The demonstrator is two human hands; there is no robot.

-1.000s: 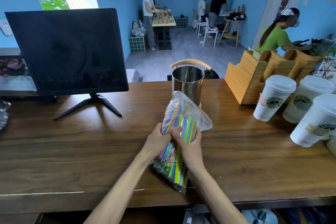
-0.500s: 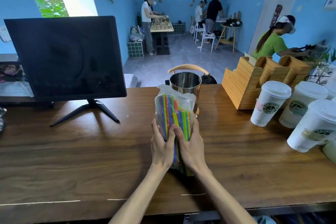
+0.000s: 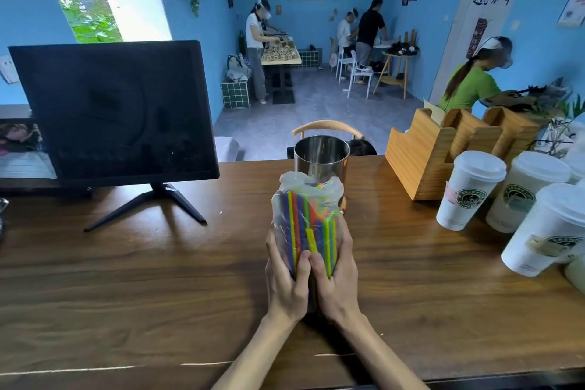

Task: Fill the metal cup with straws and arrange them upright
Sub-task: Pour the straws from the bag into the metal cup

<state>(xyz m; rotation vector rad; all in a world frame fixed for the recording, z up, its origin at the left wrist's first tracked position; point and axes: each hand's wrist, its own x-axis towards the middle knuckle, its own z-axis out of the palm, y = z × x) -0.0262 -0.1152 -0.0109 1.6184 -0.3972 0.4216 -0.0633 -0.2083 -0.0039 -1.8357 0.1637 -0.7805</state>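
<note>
A clear plastic bag of coloured straws (image 3: 308, 218) stands upright on the wooden counter (image 3: 158, 279), its top open. My left hand (image 3: 286, 282) grips its left side and my right hand (image 3: 337, 279) grips its right side, thumbs meeting in front. Right behind the bag stands the shiny metal cup (image 3: 321, 157), which looks empty; its lower part is hidden by the bag.
A black monitor (image 3: 117, 111) on a stand fills the counter's left. A wooden holder (image 3: 443, 149) and three lidded white paper cups (image 3: 468, 190) stand at the right. A chair back (image 3: 327, 127) shows behind the counter. Several people work in the room beyond.
The bag has gone from lying tilted in my hands to standing upright in front of the cup. Both hands have slid lower on it.
</note>
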